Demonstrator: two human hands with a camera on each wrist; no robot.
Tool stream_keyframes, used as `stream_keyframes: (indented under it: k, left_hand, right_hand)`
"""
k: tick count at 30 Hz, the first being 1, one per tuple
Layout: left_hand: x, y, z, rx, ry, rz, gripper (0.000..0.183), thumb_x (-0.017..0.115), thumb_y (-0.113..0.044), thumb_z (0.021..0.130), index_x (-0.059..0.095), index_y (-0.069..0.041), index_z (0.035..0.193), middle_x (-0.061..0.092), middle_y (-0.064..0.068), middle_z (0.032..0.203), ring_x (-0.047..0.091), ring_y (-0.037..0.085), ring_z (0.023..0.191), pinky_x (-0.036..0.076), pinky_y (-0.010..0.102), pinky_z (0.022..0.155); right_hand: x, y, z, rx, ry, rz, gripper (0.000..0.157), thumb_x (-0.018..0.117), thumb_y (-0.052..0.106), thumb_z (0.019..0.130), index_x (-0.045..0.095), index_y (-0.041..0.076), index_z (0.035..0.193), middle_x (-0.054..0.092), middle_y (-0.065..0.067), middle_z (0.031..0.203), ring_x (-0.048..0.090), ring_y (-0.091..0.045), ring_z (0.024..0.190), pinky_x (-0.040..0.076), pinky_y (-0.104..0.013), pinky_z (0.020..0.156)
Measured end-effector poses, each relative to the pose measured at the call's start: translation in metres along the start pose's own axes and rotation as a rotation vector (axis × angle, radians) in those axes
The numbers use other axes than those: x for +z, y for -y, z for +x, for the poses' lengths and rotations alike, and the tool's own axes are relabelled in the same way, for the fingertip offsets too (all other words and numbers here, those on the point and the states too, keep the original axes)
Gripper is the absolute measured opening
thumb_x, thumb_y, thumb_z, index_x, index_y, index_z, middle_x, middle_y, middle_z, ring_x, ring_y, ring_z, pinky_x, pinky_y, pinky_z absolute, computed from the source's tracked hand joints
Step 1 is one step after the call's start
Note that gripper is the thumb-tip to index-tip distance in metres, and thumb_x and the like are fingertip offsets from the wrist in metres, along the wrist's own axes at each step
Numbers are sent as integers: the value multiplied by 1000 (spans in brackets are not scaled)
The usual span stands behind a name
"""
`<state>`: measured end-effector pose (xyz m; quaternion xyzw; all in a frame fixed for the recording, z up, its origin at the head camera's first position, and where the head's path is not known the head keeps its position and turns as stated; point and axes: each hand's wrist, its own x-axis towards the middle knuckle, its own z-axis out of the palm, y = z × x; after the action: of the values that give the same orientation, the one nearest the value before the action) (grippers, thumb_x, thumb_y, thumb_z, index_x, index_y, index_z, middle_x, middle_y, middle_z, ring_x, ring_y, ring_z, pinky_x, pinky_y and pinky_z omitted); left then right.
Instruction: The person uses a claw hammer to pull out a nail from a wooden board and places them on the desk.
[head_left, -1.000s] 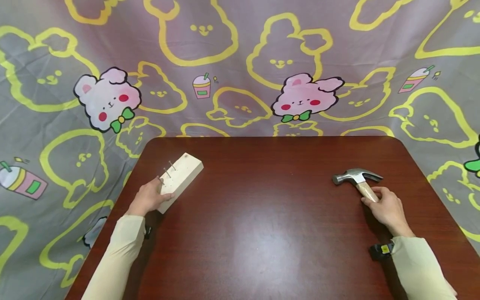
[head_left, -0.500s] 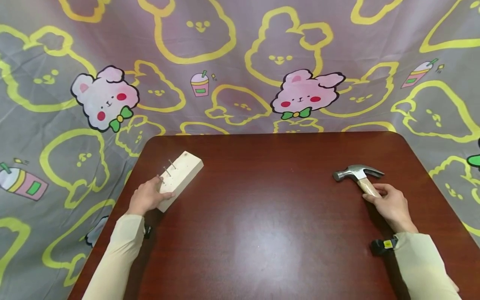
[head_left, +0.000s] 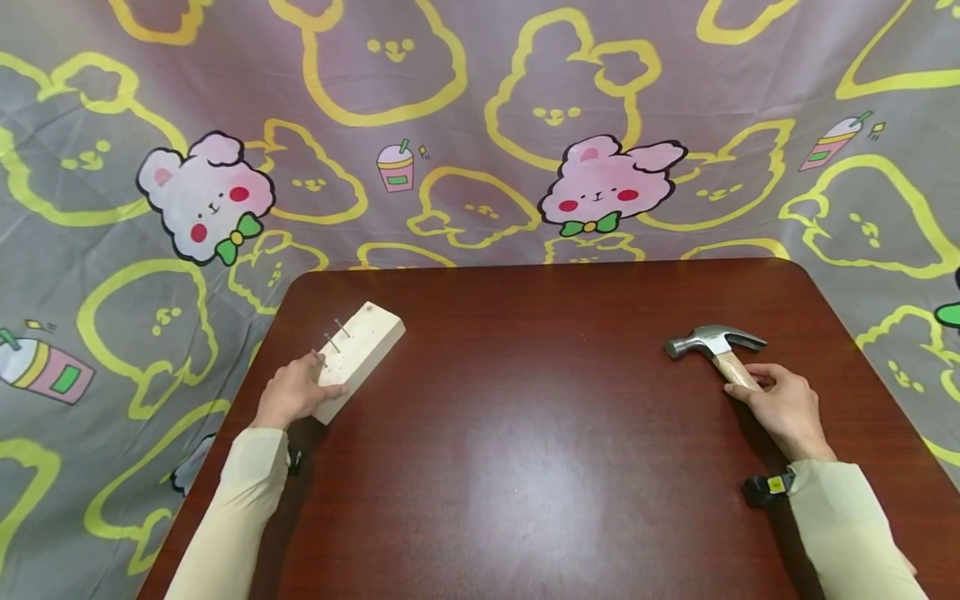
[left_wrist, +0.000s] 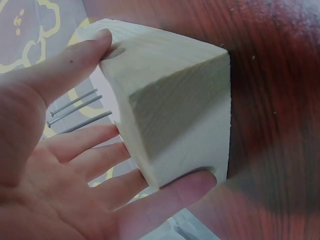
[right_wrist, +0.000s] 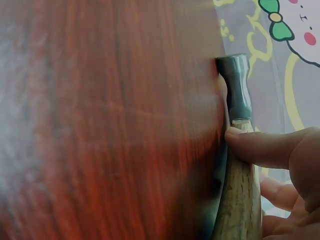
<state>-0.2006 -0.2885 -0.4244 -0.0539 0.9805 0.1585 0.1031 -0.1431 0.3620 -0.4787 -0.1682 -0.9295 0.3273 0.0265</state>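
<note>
A pale wooden block (head_left: 367,337) lies aslant on the left of the table, with several nails (head_left: 332,342) standing up from its top face. My left hand (head_left: 291,392) grips the block's near end. In the left wrist view the thumb (left_wrist: 92,47) lies along one side of the block (left_wrist: 185,105), and the fingers reach the other side. On the right, a claw hammer (head_left: 708,340) with a steel head and wooden handle lies on the table. My right hand (head_left: 786,410) holds its handle (right_wrist: 241,195) between thumb and fingers; the lower handle is hidden by the hand in the head view.
The dark reddish-brown table (head_left: 540,400) stretches between both hands, with glare near its middle. A patterned cloth (head_left: 480,108) with cartoon rabbits hangs behind it and along its sides.
The head view has shifted slightly. Both hands keep their hold on the block and the hammer, with no clear movement of either thing on the table.
</note>
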Motion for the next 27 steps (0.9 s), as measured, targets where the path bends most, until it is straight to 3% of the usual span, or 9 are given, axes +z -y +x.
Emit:
stream_keyframes:
  k: [5, 10, 18, 27]
  left_hand:
    - [-1, -1, 1, 10, 6, -3, 85, 76, -41, 79, 41, 7, 139, 49, 37, 131, 55, 45, 100, 47, 57, 82]
    - [-1, 0, 6, 66, 27, -39, 80, 77, -34, 79, 42, 5, 140, 47, 35, 135, 52, 43, 105, 47, 55, 84]
    - [1, -1, 14, 144, 102, -81, 78, 76, -23, 82, 38, 0, 146, 32, 26, 152, 39, 46, 131, 37, 63, 102]
    - [6, -18, 22, 243, 99, -61, 76, 79, -19, 78, 43, -2, 143, 38, 24, 150, 40, 44, 134, 35, 60, 106]
  right_hand:
    - [0, 0, -1, -17, -21, -9, 59, 69, 36, 87, 55, -5, 127, 62, -31, 112, 55, -33, 89, 34, -31, 64]
    - [1, -2, 0, -24, -29, -7, 58, 70, 36, 86, 56, -5, 126, 63, -30, 109, 55, -32, 87, 34, -30, 64]
    - [2, 0, 0, -35, -33, -11, 58, 70, 35, 86, 56, -5, 125, 64, -30, 108, 55, -32, 87, 34, -29, 63]
    - [4, -3, 2, -26, -39, -24, 58, 69, 35, 87, 55, -6, 126, 63, -30, 108, 55, -32, 86, 34, -30, 63]
